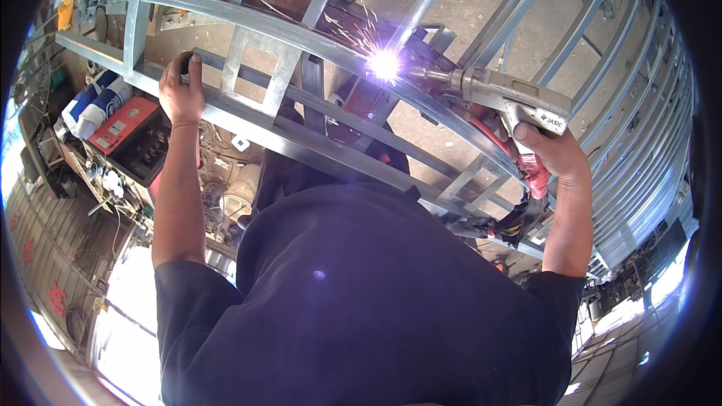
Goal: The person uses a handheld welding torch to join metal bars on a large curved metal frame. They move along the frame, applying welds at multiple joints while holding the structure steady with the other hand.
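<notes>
Welding looks like the step in hand: the arc [384, 65] is burning at the curved rail [301, 33], around where a rib [429, 0] comes in, with sparks [357, 30] flying off it. Glare pretty much wipes out the joint, so no telling how the bead looks. The torch [519, 94] points its nozzle right at that spot, and the right hand [553, 149] is wrapped around its handle, thumb up near the body. The left hand [183, 90] is curled at the straight rail [301, 146], well left of the arc; can't tell if it's truly gripping or just bracing. Best guess, the next move calls for a steady nozzle and a slow follow along the joint.

As for other stuff, a plate [284, 79] with cutouts seems to span the two rails between the left hand and the arc. The taped cable [519, 222] runs beside the right forearm and could snag on the metal. More ribs crowd the right side, and off left there's a red box [124, 126] beside some blue-and-white rolls [98, 107].
</notes>
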A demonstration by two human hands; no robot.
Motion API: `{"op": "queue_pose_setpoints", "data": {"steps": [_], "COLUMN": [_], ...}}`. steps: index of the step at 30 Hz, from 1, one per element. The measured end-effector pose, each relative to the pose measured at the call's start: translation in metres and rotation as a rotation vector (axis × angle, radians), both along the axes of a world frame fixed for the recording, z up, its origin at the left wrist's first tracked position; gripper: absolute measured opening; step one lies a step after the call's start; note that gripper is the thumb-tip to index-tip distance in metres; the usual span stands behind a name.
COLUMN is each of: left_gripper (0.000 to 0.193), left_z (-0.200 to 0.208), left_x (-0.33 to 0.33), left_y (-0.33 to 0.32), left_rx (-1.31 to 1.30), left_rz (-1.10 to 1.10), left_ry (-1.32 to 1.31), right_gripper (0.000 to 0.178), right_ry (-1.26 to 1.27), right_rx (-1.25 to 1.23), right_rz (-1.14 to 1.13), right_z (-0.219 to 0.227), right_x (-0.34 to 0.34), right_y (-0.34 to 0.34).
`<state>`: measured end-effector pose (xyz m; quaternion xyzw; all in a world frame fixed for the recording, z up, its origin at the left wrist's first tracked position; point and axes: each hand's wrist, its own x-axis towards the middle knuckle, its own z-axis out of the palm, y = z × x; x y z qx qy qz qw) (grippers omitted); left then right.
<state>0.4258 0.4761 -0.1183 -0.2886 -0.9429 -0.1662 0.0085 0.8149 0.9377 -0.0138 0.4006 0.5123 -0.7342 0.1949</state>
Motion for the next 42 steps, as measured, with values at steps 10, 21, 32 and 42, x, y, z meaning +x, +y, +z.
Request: {"op": "queue_pose_setpoints", "data": {"steps": [10,21,32,42], "left_gripper": [0.024,0.026,0.025,0.022], "left_z": [0.001,-0.001,-0.004,-0.005], "left_x": [0.001,0.003,0.002,0.004], "left_y": [0.003,-0.001,-0.003,-0.001], "left_rx": [0.024,0.044,0.036,0.201], "left_rz": [-0.004,-0.008,0.017,-0.008], "left_ry": [0.011,0.042,0.033,0.075], "right_gripper": [0.057,0.061,0.065,0.073], "right_ry": [-0.069,0.026,-0.061,0.303], "right_rx": [0.036,0.180,0.386,0.905], "right_rz": [0.014,-0.152,0.120,0.317], "right_z": [0.007,0.046,0.078,0.045], "right_x": [0.008,0.020,-0.099,-0.153], "right_y": [0.001,-0.010,-0.144,-0.267]}}
